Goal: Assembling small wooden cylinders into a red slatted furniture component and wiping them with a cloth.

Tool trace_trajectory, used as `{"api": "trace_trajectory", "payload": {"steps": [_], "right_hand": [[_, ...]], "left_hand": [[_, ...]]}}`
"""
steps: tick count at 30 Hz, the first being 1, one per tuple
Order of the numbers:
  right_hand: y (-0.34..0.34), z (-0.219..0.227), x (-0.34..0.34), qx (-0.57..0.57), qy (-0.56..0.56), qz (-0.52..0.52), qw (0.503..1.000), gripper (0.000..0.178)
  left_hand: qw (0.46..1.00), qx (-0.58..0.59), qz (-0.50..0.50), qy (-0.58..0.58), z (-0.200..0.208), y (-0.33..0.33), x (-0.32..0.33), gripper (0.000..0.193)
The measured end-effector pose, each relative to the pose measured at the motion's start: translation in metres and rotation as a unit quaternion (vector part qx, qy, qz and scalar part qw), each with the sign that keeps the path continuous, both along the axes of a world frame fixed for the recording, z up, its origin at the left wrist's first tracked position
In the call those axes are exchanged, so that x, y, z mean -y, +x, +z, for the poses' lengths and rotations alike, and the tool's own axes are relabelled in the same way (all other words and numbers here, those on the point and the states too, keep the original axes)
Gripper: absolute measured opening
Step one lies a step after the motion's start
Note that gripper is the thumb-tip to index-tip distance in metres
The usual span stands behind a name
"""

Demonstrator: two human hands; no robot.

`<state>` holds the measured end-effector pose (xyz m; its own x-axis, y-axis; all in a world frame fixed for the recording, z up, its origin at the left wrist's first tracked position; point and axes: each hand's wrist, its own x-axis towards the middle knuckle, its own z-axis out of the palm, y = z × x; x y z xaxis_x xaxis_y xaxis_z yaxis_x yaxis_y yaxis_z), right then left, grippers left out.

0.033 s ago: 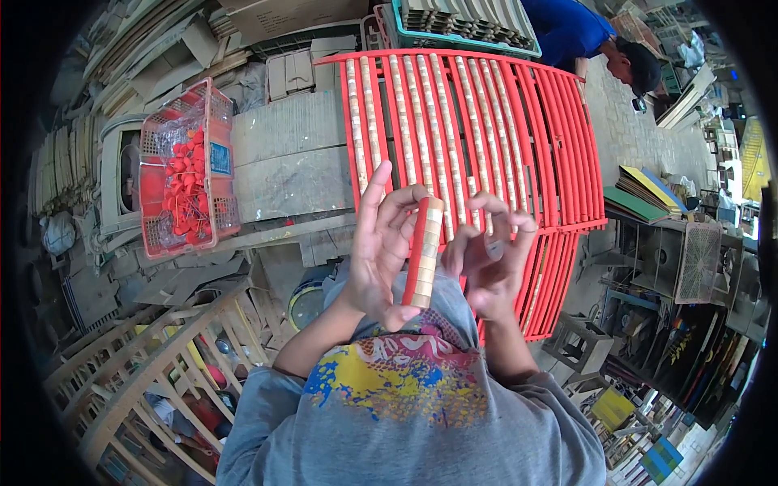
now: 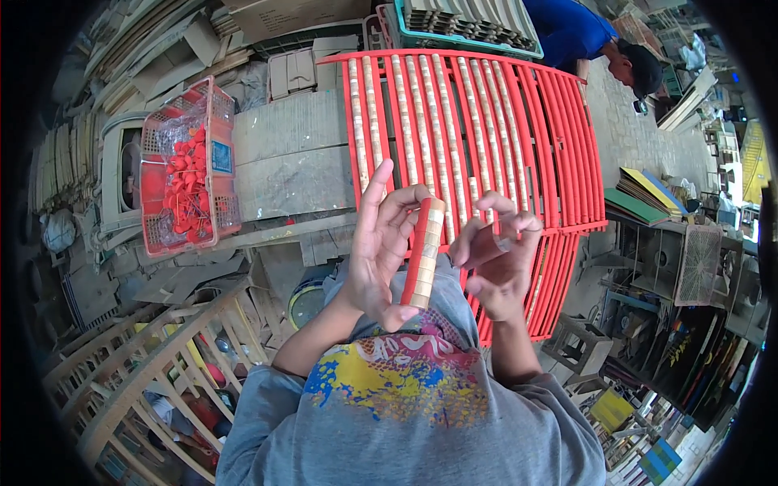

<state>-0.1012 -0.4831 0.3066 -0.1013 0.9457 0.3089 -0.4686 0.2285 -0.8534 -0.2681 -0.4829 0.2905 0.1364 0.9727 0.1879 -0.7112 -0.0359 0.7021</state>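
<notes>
My left hand (image 2: 377,255) pinches a short row of small wooden pieces (image 2: 428,255) between thumb and a bent finger, its index finger pointing up. The row stands upright but tilted; its left side is red and its right side bare, light wood. Just right of it, apart from the row, my right hand (image 2: 498,263) has its fingers curled loosely and spread, with a band round one finger. Nothing shows clearly in its grasp. Beyond both hands lies a red slatted rack (image 2: 486,65), with long rows of similar light wooden pieces (image 2: 405,121) in its channels.
A red plastic basket (image 2: 223,178) of red round-headed parts stands on a worn wooden table (image 2: 284,162) to the left. At the back is a teal crate (image 2: 470,32). A person in blue (image 2: 567,32) bends at the far right. A wooden railing (image 2: 162,364) stands lower left.
My right hand has shifted slightly to the right, and its fingers and thumb have turned a little. My left hand and the row of pieces have hardly moved.
</notes>
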Motion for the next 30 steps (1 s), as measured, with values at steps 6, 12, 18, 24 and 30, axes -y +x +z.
{"api": "trace_trajectory", "payload": {"steps": [6,12,18,24,30], "right_hand": [[0.02,0.068,-0.009,0.317,0.097,-0.02,0.943,0.017],[0.015,0.106,-0.019,0.51,0.389,0.147,0.753,0.027],[0.036,0.096,-0.068,0.633,0.379,0.011,0.675,0.024],[0.023,0.098,-0.036,0.459,0.386,0.201,0.775,0.019],[0.029,0.075,-0.059,0.548,0.455,0.004,0.702,0.03]], "left_hand": [[0.996,-0.067,0.005,0.05,0.011,-0.014,-0.005,0.153],[0.995,-0.067,-0.044,0.058,0.016,-0.011,-0.008,0.166],[0.991,-0.086,-0.042,0.093,0.017,-0.017,-0.007,0.156],[0.993,-0.046,-0.067,0.086,0.02,-0.019,-0.006,0.157],[0.989,-0.107,-0.047,0.085,0.01,-0.025,-0.009,0.158]]}}
